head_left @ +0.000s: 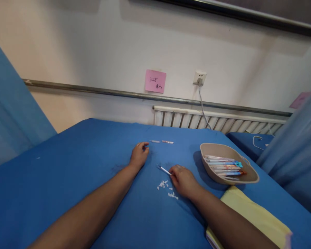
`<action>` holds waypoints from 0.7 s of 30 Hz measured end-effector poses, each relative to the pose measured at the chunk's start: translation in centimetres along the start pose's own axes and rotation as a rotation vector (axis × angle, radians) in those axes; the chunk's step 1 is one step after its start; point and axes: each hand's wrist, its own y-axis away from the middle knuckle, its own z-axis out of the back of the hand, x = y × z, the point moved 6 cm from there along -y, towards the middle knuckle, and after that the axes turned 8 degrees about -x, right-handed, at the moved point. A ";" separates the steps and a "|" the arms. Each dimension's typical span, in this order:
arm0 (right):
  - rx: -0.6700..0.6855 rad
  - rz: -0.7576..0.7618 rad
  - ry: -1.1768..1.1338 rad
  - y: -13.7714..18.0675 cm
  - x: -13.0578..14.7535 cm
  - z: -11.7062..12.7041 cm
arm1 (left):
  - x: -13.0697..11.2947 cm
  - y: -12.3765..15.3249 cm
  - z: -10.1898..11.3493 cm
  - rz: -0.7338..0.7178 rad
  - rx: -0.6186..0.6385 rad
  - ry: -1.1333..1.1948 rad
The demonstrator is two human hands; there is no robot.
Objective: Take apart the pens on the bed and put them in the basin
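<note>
My left hand (pixel 139 154) rests on the blue table cover (pixel 67 180), fingers curled together in a pinch near two pen parts (pixel 161 141) lying just beyond it. I cannot make out anything inside the pinch. My right hand (pixel 183 180) is closed on a thin white pen refill (pixel 164 169), whose tip points left and up. Several small white bits (pixel 167 188) are scattered on the cover just left of my right hand.
A beige tray (pixel 226 149) holding several pens stands to the right. A yellow pad (pixel 256 216) lies at the near right under my forearm. Behind the table are a radiator (pixel 215 119), a wall socket with cable (pixel 199 79) and a pink note (pixel 155 81).
</note>
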 end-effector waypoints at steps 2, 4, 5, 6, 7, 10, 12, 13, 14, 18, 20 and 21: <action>-0.053 -0.033 -0.097 0.0 -0.4 -0.2 | 0.0 -1.6 -1.0 -0.070 0.038 -0.056; -0.123 -0.044 -0.178 -0.2 -0.5 -0.3 | 0.1 -3.1 -2.1 -0.128 0.080 -0.104; -0.156 -0.046 -0.208 -0.3 -0.5 -0.3 | 0.2 -3.8 -2.6 -0.149 0.101 -0.127; -0.183 -0.050 -0.231 -0.4 -0.4 -0.3 | 0.3 -4.4 -3.1 -0.166 0.121 -0.148; -0.204 -0.053 -0.249 -0.6 -0.4 -0.3 | 0.4 -5.0 -3.6 -0.178 0.143 -0.167; -0.248 -0.053 -0.284 -1.1 -0.3 -0.3 | 0.7 -6.0 -4.5 -0.192 0.203 -0.211; -0.274 -0.058 -0.300 -1.3 -0.3 -0.2 | 0.7 -6.1 -4.6 -0.184 0.221 -0.230; -0.287 -0.068 -0.310 -1.3 -0.4 -0.1 | 0.7 -6.0 -4.5 -0.175 0.222 -0.234; -0.298 -0.082 -0.320 -1.3 -0.5 -0.1 | 0.5 -5.8 -4.3 -0.166 0.220 -0.235; -0.339 -0.112 -0.359 -1.0 -1.3 0.4 | -0.8 -3.5 -2.5 -0.140 0.193 -0.191; -0.364 -0.127 -0.401 -0.7 -1.9 0.8 | -1.8 -1.3 -1.1 -0.135 0.166 -0.150; -0.369 -0.143 -0.443 -0.6 -2.3 0.9 | -2.3 0.0 -0.4 -0.131 0.152 -0.128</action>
